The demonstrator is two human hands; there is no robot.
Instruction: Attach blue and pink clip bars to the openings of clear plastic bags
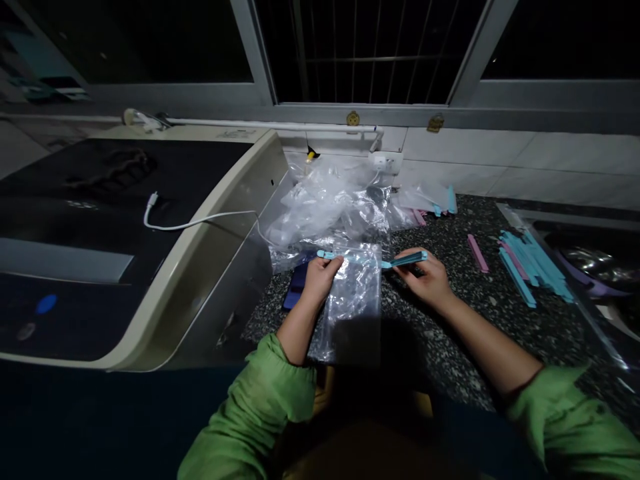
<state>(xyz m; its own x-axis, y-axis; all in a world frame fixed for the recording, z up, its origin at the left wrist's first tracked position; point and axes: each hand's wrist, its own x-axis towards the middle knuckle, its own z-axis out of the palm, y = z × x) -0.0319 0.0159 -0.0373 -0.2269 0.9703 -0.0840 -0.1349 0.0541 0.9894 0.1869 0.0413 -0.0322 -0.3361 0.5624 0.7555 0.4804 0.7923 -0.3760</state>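
Observation:
A light-blue bag sealing clip (409,258) is stretched between my two hands, unfolded at its hinge. My left hand (318,280) pinches its left end together with the top of a clear plastic bag (357,307). One arm of the clip runs across the bag near its top edge, and the bag hangs down toward me. The other arm, right of the bag, is gripped by the fingers of my right hand (429,279). A dark blue phone-like object (295,287) lies partly hidden behind my left wrist.
Several blue and pink clips (535,263) lie at the right, with a lone pink clip (477,253) beside them. Crumpled clear bags (325,200) pile against the wall. A washing-machine-like appliance (200,280) with a white cable (200,220) stands left; a sink edge (595,333) lies right.

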